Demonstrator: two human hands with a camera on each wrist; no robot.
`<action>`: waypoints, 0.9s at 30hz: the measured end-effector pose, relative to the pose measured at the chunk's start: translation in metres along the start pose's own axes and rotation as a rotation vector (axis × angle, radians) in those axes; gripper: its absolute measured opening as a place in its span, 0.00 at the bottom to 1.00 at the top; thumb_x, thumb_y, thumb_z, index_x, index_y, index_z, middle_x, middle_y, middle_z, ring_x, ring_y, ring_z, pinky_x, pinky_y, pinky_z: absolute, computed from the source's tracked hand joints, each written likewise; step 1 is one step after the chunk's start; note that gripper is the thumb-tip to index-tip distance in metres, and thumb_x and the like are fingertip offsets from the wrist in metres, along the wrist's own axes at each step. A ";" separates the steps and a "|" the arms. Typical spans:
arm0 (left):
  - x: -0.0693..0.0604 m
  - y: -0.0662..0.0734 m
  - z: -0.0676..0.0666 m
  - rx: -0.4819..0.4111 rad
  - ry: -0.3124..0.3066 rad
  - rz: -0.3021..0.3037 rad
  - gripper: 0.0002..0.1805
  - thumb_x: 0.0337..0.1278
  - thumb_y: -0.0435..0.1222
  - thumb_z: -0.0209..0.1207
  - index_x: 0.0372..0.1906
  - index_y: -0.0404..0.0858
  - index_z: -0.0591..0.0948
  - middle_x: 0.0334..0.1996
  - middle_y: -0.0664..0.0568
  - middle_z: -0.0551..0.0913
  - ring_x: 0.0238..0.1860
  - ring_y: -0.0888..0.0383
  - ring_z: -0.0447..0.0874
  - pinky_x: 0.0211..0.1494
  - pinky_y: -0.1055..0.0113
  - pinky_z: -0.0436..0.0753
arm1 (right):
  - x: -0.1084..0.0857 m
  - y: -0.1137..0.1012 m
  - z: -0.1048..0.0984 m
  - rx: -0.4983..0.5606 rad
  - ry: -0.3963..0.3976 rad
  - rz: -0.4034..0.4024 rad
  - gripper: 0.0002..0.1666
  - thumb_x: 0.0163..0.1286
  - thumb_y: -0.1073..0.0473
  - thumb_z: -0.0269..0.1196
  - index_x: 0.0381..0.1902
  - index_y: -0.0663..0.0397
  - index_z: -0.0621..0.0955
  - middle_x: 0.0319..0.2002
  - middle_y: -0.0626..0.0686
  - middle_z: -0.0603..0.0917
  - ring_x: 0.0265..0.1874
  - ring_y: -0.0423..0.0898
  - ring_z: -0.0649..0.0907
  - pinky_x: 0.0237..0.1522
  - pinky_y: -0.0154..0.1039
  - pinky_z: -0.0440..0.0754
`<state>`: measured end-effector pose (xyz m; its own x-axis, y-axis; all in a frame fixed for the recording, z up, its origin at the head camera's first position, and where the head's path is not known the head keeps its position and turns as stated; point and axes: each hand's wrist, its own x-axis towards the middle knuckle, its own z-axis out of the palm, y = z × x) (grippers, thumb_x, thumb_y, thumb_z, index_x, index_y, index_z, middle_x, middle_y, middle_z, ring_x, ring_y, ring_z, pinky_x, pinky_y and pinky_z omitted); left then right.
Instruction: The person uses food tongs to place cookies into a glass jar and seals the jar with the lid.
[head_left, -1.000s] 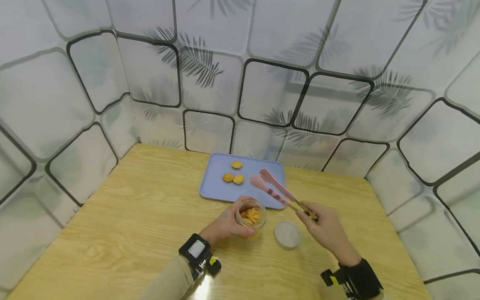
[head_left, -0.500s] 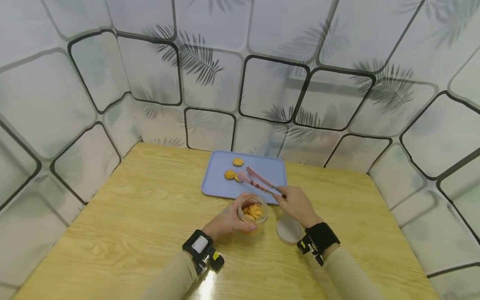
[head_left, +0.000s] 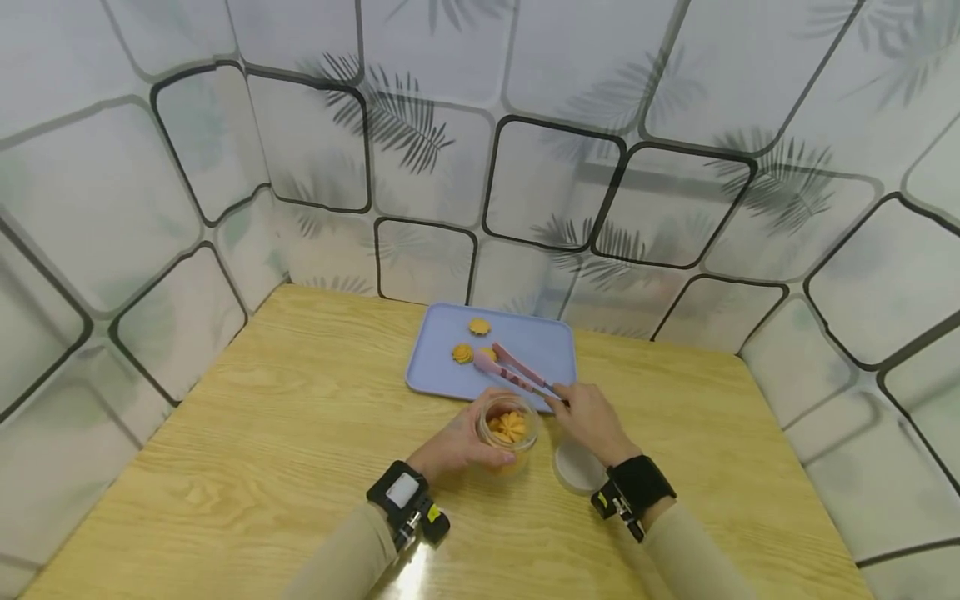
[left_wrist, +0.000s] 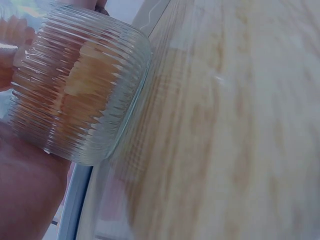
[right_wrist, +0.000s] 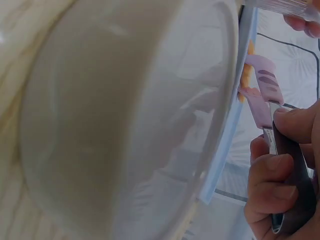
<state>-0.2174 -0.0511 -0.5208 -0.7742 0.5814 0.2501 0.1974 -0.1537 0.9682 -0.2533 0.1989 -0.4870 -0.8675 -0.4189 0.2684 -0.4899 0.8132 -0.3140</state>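
My left hand (head_left: pixel 467 439) grips a ribbed glass jar (left_wrist: pixel 80 85) of orange-yellow cookies (head_left: pixel 508 427), its open mouth tilted up toward the head camera. Pink-tipped tongs (head_left: pixel 517 372) are held in my right hand (head_left: pixel 594 423), fingers curled round the metal handle (right_wrist: pixel 292 175). Their tips reach over the blue tray (head_left: pixel 442 383), on either side of a cookie (head_left: pixel 489 354) that they partly hide. Whether the tips press on it I cannot tell. Beside it on the tray lie another cookie (head_left: pixel 462 353) and, farther back, a third cookie (head_left: pixel 480 326).
A round whitish lid (head_left: pixel 577 468) lies on the wooden table (head_left: pixel 300 400), just right of the jar and below my right forearm. It fills much of the right wrist view. A patterned curtain (head_left: pixel 427 183) stands behind the table and at both sides.
My right hand has moved forward and left, bringing the tongs from above the tray's right side down to a cookie. The left hand still holds the jar in nearly the same place.
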 end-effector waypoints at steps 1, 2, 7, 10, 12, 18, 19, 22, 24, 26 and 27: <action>0.000 -0.001 0.001 0.002 -0.001 0.003 0.44 0.50 0.31 0.74 0.72 0.42 0.66 0.68 0.47 0.73 0.68 0.56 0.70 0.73 0.66 0.66 | -0.002 0.000 -0.001 0.005 0.005 -0.009 0.10 0.74 0.60 0.63 0.30 0.56 0.83 0.18 0.48 0.70 0.18 0.40 0.67 0.24 0.34 0.62; 0.000 -0.001 0.001 0.008 -0.001 0.003 0.43 0.50 0.31 0.74 0.71 0.43 0.66 0.68 0.49 0.73 0.68 0.56 0.70 0.73 0.66 0.66 | -0.005 0.000 -0.003 0.016 0.008 -0.013 0.11 0.74 0.61 0.62 0.28 0.55 0.82 0.18 0.47 0.69 0.18 0.40 0.66 0.25 0.34 0.61; 0.001 -0.002 0.002 0.018 0.008 0.004 0.43 0.48 0.31 0.75 0.70 0.44 0.68 0.66 0.50 0.75 0.67 0.56 0.71 0.73 0.66 0.66 | -0.020 -0.005 -0.019 0.073 0.024 -0.023 0.07 0.74 0.62 0.63 0.37 0.58 0.86 0.20 0.45 0.71 0.18 0.38 0.65 0.23 0.32 0.60; 0.000 -0.002 0.001 0.024 0.008 -0.005 0.44 0.49 0.31 0.74 0.72 0.43 0.66 0.67 0.49 0.75 0.68 0.56 0.70 0.73 0.67 0.66 | -0.033 -0.011 -0.035 0.118 0.051 -0.015 0.13 0.74 0.62 0.63 0.51 0.62 0.87 0.22 0.45 0.76 0.17 0.35 0.64 0.21 0.31 0.60; -0.001 -0.002 0.000 0.023 0.006 -0.011 0.45 0.49 0.30 0.74 0.73 0.43 0.65 0.67 0.49 0.75 0.68 0.57 0.70 0.73 0.67 0.66 | -0.044 -0.015 -0.045 0.134 0.091 -0.020 0.16 0.72 0.62 0.65 0.54 0.64 0.86 0.22 0.44 0.77 0.17 0.34 0.62 0.20 0.31 0.60; 0.001 -0.001 0.002 0.024 0.006 -0.006 0.44 0.50 0.29 0.74 0.71 0.43 0.66 0.66 0.45 0.75 0.67 0.56 0.71 0.71 0.67 0.67 | -0.085 -0.026 -0.079 0.178 0.195 -0.069 0.15 0.67 0.67 0.68 0.51 0.64 0.87 0.20 0.37 0.71 0.17 0.30 0.60 0.19 0.28 0.61; 0.001 -0.001 0.003 0.029 0.010 -0.017 0.44 0.50 0.30 0.74 0.72 0.44 0.66 0.66 0.45 0.75 0.66 0.57 0.71 0.71 0.67 0.68 | -0.092 -0.028 -0.084 0.197 0.200 -0.076 0.15 0.66 0.68 0.68 0.51 0.63 0.87 0.20 0.37 0.70 0.16 0.29 0.60 0.18 0.28 0.61; 0.000 0.000 0.003 0.036 0.005 -0.052 0.42 0.52 0.31 0.74 0.70 0.43 0.65 0.64 0.47 0.75 0.64 0.58 0.72 0.68 0.69 0.69 | -0.112 -0.032 -0.093 0.243 0.207 -0.110 0.15 0.64 0.72 0.68 0.49 0.63 0.88 0.20 0.35 0.70 0.16 0.27 0.60 0.16 0.25 0.62; -0.001 0.000 0.003 0.028 0.006 -0.069 0.41 0.52 0.31 0.74 0.69 0.43 0.65 0.62 0.49 0.75 0.61 0.59 0.73 0.66 0.69 0.71 | -0.121 -0.034 -0.097 0.262 0.198 -0.138 0.16 0.62 0.73 0.69 0.49 0.63 0.88 0.21 0.34 0.72 0.16 0.26 0.60 0.15 0.23 0.61; -0.001 0.001 0.003 0.018 0.009 -0.064 0.41 0.51 0.29 0.73 0.69 0.43 0.65 0.60 0.48 0.76 0.59 0.59 0.74 0.64 0.69 0.73 | -0.126 -0.036 -0.098 0.261 0.185 -0.165 0.17 0.61 0.74 0.69 0.48 0.62 0.88 0.22 0.34 0.73 0.16 0.25 0.61 0.16 0.22 0.62; -0.001 0.001 0.003 0.016 0.014 -0.062 0.42 0.51 0.29 0.73 0.70 0.44 0.65 0.60 0.49 0.76 0.58 0.59 0.75 0.63 0.70 0.74 | -0.128 -0.036 -0.098 0.253 0.180 -0.176 0.17 0.61 0.74 0.70 0.48 0.62 0.88 0.22 0.34 0.73 0.17 0.25 0.60 0.16 0.21 0.61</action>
<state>-0.2146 -0.0499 -0.5203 -0.7937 0.5781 0.1895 0.1580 -0.1049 0.9819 -0.1161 0.2629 -0.4204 -0.7498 -0.4474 0.4875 -0.6559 0.5997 -0.4585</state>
